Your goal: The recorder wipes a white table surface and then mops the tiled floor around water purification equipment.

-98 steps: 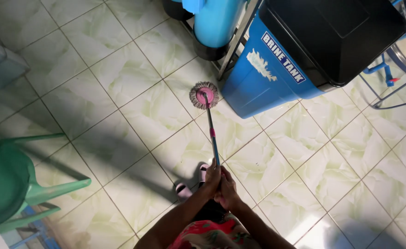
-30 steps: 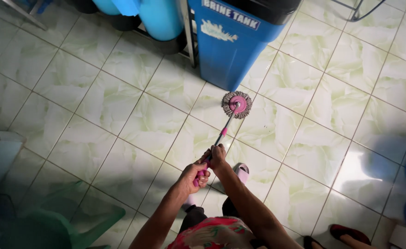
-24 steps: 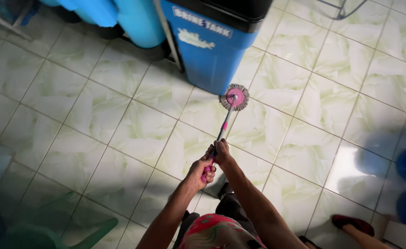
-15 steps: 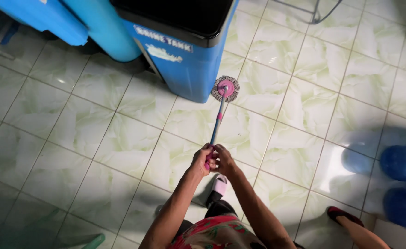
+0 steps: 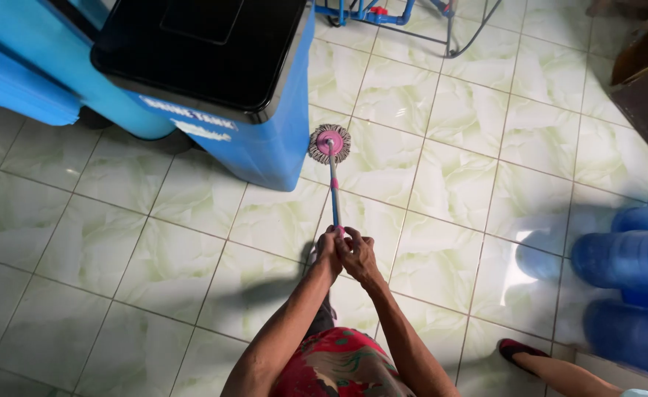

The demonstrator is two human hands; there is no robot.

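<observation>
Mop handle sits clamped in both my fists, held out in front of me and slanting down to the floor. My left hand and my right hand press against each other at the top end of the pole, fingers curled tight around it, so only the upper tip of the pink and blue shaft shows between them. Down at the far end the round mop head, pink in the middle with a fringe of pale grey strands, lies flat on the pale green tiled floor. It rests just beside the front corner of the big blue tank, which wears a black lid and stands on my left. Behind that tank, further left, two lighter blue cylinders lean across the tiles. Over on my right a cluster of blue water bottles crowds the edge of the view, casting a bluish glow on the floor. Near them, at the bottom right, another person's foot in a dark slipper stands well apart from the mop. A red patterned garment covers me below my forearms
</observation>
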